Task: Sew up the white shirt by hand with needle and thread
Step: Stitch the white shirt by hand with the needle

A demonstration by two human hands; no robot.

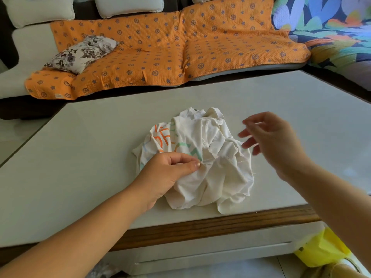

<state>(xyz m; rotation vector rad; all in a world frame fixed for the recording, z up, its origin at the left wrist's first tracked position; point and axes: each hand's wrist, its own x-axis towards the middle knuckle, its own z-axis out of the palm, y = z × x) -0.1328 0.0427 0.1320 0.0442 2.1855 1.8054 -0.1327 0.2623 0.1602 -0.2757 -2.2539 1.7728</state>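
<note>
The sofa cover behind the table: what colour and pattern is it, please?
Orange sofa cover with purplish stars and circles; head view.

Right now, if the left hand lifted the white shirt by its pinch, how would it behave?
Likely floppy: the white shirt lies crumpled in soft folds, so it would drape from the left hand. Probably light, as the cloth looks thin. Pushed, it would likely bunch, not slide.

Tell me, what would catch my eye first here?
A crumpled white shirt with coloured lettering lies on the pale table, the left hand pinching its cloth while the right hand hovers beside it, blurred. Behind, a bright orange star-patterned cover drapes the sofa.
</note>
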